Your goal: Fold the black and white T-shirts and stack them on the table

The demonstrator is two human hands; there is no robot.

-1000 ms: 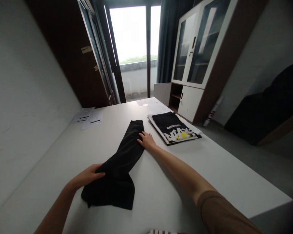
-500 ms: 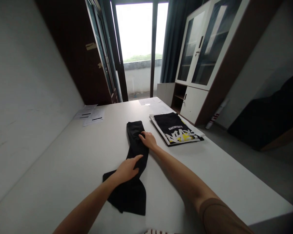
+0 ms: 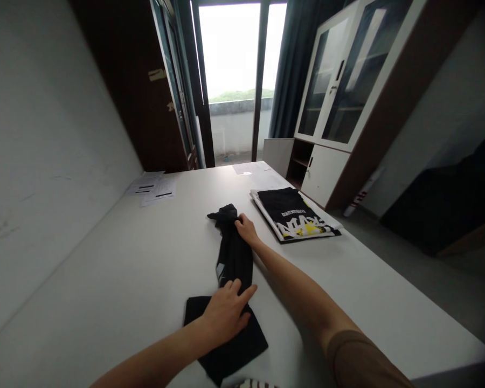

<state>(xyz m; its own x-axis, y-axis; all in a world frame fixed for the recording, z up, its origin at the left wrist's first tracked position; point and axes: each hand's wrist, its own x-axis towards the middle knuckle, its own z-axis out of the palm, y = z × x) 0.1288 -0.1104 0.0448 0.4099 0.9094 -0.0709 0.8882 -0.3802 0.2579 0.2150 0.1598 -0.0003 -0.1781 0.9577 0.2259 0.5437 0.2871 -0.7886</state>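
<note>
A black garment (image 3: 235, 253), folded into a long strip, lies lengthwise on the white table in front of me. My right hand (image 3: 246, 230) pinches its right edge near the far end, where the cloth is bunched and lifted. A small pale mark shows on the strip's left side. Over the wider near part, my left hand (image 3: 228, 312) rests with its fingers spread. To the right of the garment sits a stack of folded clothes, topped by a black T-shirt (image 3: 285, 207) with white and yellow print.
Paper sheets (image 3: 158, 192) lie at the table's far left, by the wall. More paper (image 3: 246, 169) is at the far end. Beyond the white table (image 3: 145, 258) stands a cabinet (image 3: 327, 167) with one lower door open. A glass door is straight ahead.
The garment's far end has gone from flat to bunched, gripped by my right hand. My left hand and the near part of the cloth have shifted right and towards me.
</note>
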